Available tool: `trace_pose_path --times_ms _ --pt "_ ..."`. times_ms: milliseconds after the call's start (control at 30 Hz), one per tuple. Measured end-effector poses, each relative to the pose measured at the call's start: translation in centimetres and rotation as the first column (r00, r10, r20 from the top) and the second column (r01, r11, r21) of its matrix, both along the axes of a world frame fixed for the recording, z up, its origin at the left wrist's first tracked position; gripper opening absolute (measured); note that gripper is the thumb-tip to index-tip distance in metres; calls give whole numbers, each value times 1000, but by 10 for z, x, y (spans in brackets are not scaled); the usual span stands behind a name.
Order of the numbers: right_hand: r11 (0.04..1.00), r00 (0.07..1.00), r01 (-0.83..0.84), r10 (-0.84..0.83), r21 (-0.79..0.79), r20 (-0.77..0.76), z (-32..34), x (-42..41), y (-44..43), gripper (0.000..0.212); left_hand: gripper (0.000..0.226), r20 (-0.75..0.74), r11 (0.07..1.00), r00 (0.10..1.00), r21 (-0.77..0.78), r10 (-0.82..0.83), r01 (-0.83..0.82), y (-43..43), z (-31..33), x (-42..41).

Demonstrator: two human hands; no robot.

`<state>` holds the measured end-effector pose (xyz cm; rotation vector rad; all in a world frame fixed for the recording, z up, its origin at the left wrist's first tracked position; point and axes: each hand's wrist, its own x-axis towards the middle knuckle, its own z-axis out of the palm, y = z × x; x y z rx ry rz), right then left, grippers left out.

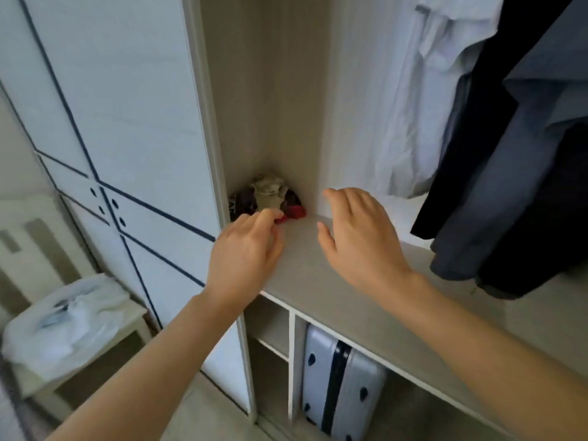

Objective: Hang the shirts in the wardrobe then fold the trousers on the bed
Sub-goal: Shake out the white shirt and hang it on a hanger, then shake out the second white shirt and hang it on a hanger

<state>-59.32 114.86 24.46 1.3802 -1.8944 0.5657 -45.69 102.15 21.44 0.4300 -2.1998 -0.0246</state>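
I face the open wardrobe, whose beige shelf [318, 281] runs across the middle. A white shirt [423, 100] hangs at the back right, and dark and grey garments [509, 173] hang in front of it at the far right. My left hand [245, 253] hovers over the shelf's left end with fingers loosely curled and holds nothing. My right hand [362, 233] hovers beside it with relaxed, slightly bent fingers, also holding nothing. No trousers or bed are in view.
A small heap of crumpled cloth, beige, dark and red [270, 198], lies in the shelf's back left corner. Below the shelf stands a pale suitcase [337, 383]. The sliding door [121, 122] is at left, and a stool with a plastic bag [70, 319] at lower left.
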Motion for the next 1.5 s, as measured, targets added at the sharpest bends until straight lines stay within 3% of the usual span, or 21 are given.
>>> trace_pose_path --times_ms 333,500,733,1100,1267,1500 --pt "923 934 -314 260 220 244 -132 73 -9 36 20 152 917 945 239 290 -320 43 -130 106" --pt "797 879 -457 336 395 339 -194 112 -20 35 23 277 779 864 377 421 -501 60 -198 151" --pt "612 820 -571 403 547 406 -241 153 -61 29 19 397 629 747 404 534 -664 50 -247 219" --pt "415 783 -609 453 676 426 -280 220 -222 26 24 585 404 512 316 629 -858 -77 -281 321" --pt "388 761 -632 474 671 443 -282 251 -305 24 17 627 375 473 294 619 -879 -151 -286 352" --pt "333 743 -641 497 692 449 -290 274 -417 23 9 619 382 487 305 616 -872 -258 -293 370"
